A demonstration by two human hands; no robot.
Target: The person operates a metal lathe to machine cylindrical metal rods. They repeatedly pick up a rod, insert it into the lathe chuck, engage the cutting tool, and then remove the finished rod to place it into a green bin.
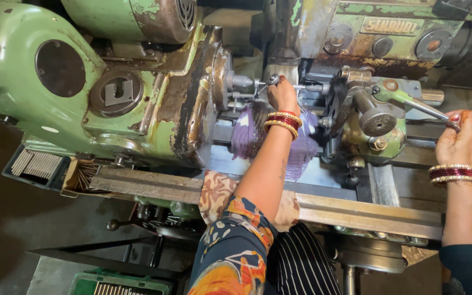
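I stand at an old green lathe (39, 71) with worn paint. My left hand (282, 94), with red and gold bangles on the wrist, reaches into the gap by the spindle nose (236, 82) and pinches a small thin metal part (273, 80) there. My right hand (460, 139), also with bangles, is closed around the end of a long metal lever handle (427, 109) on the tool slide (372, 120). A purple cloth (301, 147) lies under my left forearm on the machine bed.
A tray of thin metal rods (36, 164) sits at the lower left beside the headstock. A green crate with more rods (118, 287) stands on the floor below. A steel rail (356, 210) runs along the front of the bed.
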